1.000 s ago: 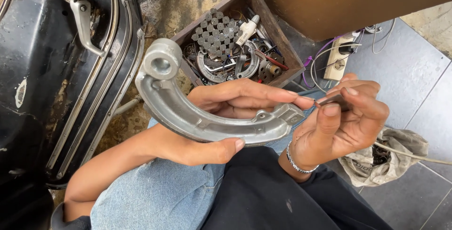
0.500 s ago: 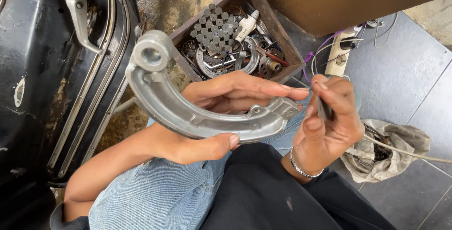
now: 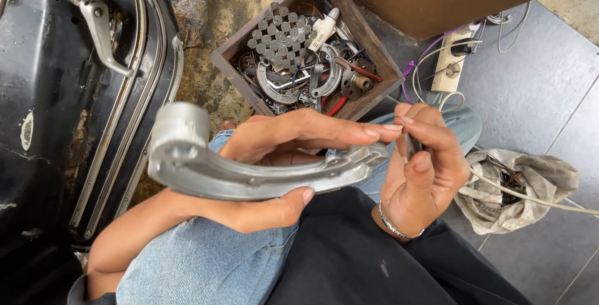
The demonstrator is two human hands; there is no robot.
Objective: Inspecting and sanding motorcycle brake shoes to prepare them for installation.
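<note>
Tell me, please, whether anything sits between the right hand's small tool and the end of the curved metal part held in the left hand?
Nothing visible does. The right hand pinches a small dark tool right beside the near end of the curved metal part. The left hand grips that part at its middle, its fingertips reaching toward the tool but not blocking the end.

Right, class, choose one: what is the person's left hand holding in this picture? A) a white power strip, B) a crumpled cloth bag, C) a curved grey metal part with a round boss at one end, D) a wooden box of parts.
C: the left hand grips the curved grey metal part between thumb and fingers, its round boss pointing toward the black vehicle body.
</note>
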